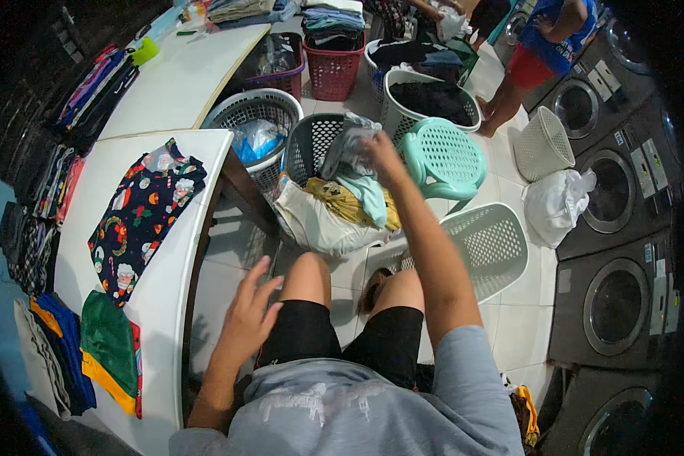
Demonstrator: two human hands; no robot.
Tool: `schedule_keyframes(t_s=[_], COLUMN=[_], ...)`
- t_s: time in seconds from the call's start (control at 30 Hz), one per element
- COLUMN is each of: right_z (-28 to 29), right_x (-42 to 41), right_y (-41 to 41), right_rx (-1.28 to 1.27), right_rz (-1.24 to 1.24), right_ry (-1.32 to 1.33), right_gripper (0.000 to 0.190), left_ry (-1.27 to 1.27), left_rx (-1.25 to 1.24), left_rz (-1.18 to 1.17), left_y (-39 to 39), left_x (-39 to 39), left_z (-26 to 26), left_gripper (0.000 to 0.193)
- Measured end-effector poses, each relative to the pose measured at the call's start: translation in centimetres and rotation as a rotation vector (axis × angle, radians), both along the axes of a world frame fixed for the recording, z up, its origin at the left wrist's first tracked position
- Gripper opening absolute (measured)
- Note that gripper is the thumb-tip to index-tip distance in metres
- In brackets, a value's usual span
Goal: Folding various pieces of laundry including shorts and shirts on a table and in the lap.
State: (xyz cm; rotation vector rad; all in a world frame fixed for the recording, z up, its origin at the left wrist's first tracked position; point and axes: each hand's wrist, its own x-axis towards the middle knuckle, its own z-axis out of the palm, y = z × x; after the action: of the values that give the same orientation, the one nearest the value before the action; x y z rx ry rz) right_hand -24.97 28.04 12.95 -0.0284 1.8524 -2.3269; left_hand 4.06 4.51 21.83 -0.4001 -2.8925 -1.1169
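Observation:
My right hand [381, 155] reaches out over a grey laundry basket [308, 142] heaped with clothes and grips a grey garment [345, 149], whose lower part rests on the pile. Under it lie a mint-green cloth [366, 196], a mustard-yellow garment [333, 196] and a large white cloth [319, 219] draped over the near rim. My left hand [251, 310] hovers above my left thigh, fingers apart, holding nothing. To its left, on the white table [159, 336], a dark garment with a Christmas print [148, 219] is spread out.
Folded stacks, including a green and yellow one [109, 342], line the table's left side. A mint plastic stool [444, 154], a pale basket [484, 251] and a tied white bag [556, 208] stand to the right. Beyond are front-loading machines [615, 313] and a person in blue [553, 40].

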Motion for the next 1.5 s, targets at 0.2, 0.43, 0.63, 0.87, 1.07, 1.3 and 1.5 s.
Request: schedule_keyframes(t_s=[0.2,0.43,0.63,0.87,1.07,1.3,1.5], right_z=[16.3,29.4,32.1,35.7,36.2,21.8,14.7], right_x=[-2.2,3.2,8.9,19.2,20.7,18.9,24.6], right_y=[4.4,7.1,5.9,3.1,2.4,-1.5,-3.1], right_rx=[-0.284,-0.178,0.022,-0.052,-0.177,0.208,0.272], right_rz=[-0.132,-0.006,-0.125,0.050,-0.009,-0.039,-0.098], right_ry=[0.254,0.642,0.639,0.793,0.832,0.377,0.556], right_gripper=[0.013,0.022,0.022,0.021,0.020,0.047,0.056], left_ry=[0.126,0.835,1.168,1.028,0.747,0.268,0.245], left_rx=[0.027,0.818,0.996,0.726,0.254,0.747,0.315], left_rz=[-0.092,-0.296,-0.521,-0.428,-0.373,0.011,0.045], left_y=[1.3,0.7,2.2,3.4,6.2,6.8,6.9], left_x=[0.8,6.7,8.5,12.1,5.0,-1.9,-7.3], left_z=[3.0,12.9,18.0,18.0,10.8,6.7,8.5], left_gripper=[0.039,0.016,0.016,0.020,0.070,0.016,0.018])
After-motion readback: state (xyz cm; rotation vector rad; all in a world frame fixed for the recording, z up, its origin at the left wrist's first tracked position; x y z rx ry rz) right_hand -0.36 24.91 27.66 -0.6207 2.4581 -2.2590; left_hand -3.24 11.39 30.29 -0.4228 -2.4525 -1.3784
